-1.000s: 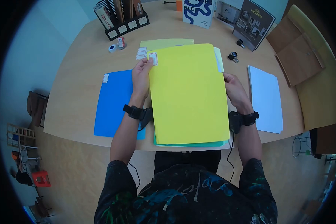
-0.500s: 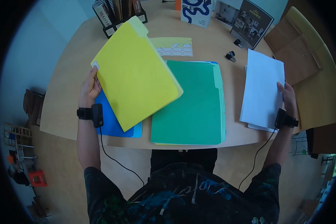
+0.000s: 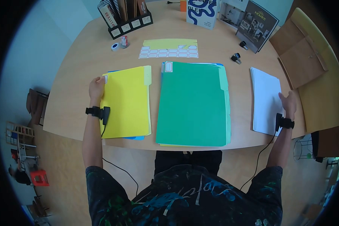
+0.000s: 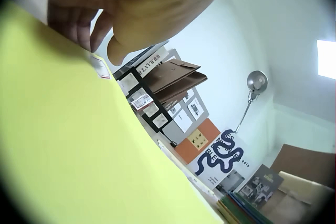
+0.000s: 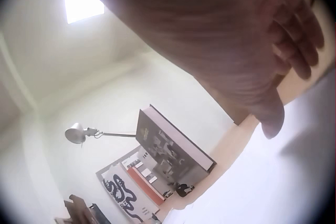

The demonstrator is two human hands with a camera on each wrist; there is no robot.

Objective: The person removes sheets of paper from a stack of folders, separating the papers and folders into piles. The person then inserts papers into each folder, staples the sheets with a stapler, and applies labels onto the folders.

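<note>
My left hand (image 3: 96, 89) is at the left edge of a yellow file folder (image 3: 126, 103), by its small white label. The left wrist view shows the fingers (image 4: 81, 29) against the folder's edge, with the thumb held off its face. This folder lies over a blue folder (image 3: 136, 138), of which thin strips show. A stack topped by a green folder (image 3: 194, 105), with a white label at its top left corner, lies in front of the body. My right hand (image 3: 288, 103) is beside a stack of white paper (image 3: 266, 100), its fingers loose and thumb extended at the right edge.
A label sheet (image 3: 168, 52) lies behind the green stack. A tape roll (image 3: 115, 46), a small red-and-white item (image 3: 124, 41) and black clips (image 3: 235, 58) lie around it. Behind stand a black file holder (image 3: 132, 27), upright books (image 3: 257, 26) and, at right, a brown cardboard folder (image 3: 303, 60).
The yellow folder has gone from above the green stack leftward, down over the blue one. My right hand has left it for the white paper, which was lifted and now lies flat.
</note>
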